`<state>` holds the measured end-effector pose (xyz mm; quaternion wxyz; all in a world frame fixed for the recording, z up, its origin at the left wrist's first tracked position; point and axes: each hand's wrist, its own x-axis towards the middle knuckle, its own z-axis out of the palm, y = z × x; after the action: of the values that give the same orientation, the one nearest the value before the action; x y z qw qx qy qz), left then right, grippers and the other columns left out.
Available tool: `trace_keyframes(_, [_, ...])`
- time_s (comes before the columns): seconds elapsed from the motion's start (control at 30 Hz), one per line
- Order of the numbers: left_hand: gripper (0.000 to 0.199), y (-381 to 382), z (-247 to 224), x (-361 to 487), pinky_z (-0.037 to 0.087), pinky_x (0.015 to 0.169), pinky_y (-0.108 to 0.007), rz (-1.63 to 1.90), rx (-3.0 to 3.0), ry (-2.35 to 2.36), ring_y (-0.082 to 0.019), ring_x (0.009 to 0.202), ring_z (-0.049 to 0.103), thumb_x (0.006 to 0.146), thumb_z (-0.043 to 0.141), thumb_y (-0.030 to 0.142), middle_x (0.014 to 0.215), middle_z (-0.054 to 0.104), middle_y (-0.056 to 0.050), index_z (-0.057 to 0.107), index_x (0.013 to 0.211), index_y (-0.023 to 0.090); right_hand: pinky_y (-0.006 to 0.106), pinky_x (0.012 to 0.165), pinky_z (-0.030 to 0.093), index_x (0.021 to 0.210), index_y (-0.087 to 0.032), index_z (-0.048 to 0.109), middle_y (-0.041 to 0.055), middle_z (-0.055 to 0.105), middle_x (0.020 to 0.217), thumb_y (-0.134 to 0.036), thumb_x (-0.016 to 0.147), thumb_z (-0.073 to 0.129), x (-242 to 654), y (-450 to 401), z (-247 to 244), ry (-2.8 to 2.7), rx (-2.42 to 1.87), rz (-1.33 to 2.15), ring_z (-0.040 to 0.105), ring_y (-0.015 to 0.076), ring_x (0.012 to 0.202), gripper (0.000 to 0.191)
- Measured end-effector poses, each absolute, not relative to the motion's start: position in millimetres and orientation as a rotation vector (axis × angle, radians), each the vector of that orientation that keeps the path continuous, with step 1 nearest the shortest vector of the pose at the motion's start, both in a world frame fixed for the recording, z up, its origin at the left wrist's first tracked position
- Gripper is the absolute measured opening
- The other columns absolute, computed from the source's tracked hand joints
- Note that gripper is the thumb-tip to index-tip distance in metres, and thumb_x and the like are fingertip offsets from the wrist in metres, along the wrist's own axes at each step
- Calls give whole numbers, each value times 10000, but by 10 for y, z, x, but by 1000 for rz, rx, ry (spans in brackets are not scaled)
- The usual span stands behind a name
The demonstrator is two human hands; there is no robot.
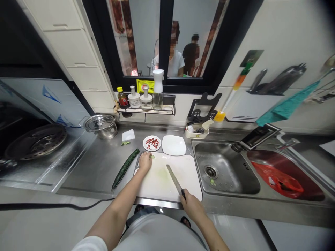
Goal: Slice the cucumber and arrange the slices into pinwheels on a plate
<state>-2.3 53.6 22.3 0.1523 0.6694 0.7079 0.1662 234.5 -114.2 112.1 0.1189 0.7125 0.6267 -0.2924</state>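
Note:
A white cutting board lies on the steel counter. Over its far left corner is my left hand, fingers closed around a small piece of cucumber whose pale green end shows at the fingertips. My right hand grips the black handle of a kitchen knife at the board's right side. The blade points away and to the left, apart from my left hand. A faint green wet stain marks the middle of the board. To the left of the board, a whole dark green cucumber rests on the counter.
Behind the board stand a plate of chopped red pieces and a white square plate. A lidded steel pot is at the back left. The sink adjoins on the right; a red plastic bag lies in its second basin.

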Motion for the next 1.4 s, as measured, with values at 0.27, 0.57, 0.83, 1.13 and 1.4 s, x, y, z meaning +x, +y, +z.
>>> trace_keyframes(0.27, [120, 462, 263, 78, 408, 714, -255, 703, 1644, 1946, -168, 800, 604, 805, 619, 272, 836, 689, -44, 663, 874, 184, 278, 692, 391, 1140, -191, 526, 119, 697, 1022, -291, 961, 337, 2341, -1164, 1080, 1829, 2098, -839, 650, 225, 965, 279])
trace_keyframes(0.57, [124, 139, 241, 335, 433, 654, -205, 719, 1395, 1730, -115, 698, 619, 730, 655, 171, 747, 690, -5, 687, 849, 159, 270, 675, 366, 1137, -178, 526, 110, 694, 987, -277, 961, 315, 2368, -1195, 1017, 1859, 2107, -846, 647, 218, 940, 292])
trace_keyframes(0.83, [147, 35, 146, 391, 433, 714, -237, 580, 1576, 1798, -149, 781, 626, 745, 603, 135, 790, 702, -32, 696, 853, 168, 275, 667, 361, 1101, -188, 534, 109, 692, 965, -299, 967, 310, 2351, -1209, 1061, 1888, 2109, -800, 651, 221, 912, 284])
trace_keyframes(1.13, [193, 37, 81, 347, 425, 742, -250, 571, 1691, 1853, -165, 808, 618, 778, 566, 156, 858, 695, -44, 671, 939, 171, 273, 662, 363, 1088, -201, 539, 97, 696, 916, -346, 972, 305, 2358, -1287, 1212, 1948, 2037, -776, 656, 229, 886, 299])
trace_keyframes(1.4, [177, 81, 32, 354, 423, 758, -254, 523, 1687, 1892, -173, 835, 617, 789, 562, 153, 875, 691, -51, 655, 939, 170, 293, 682, 387, 1101, -200, 540, 112, 698, 950, -347, 965, 331, 2307, -1315, 1135, 1975, 1959, -746, 662, 248, 889, 290])
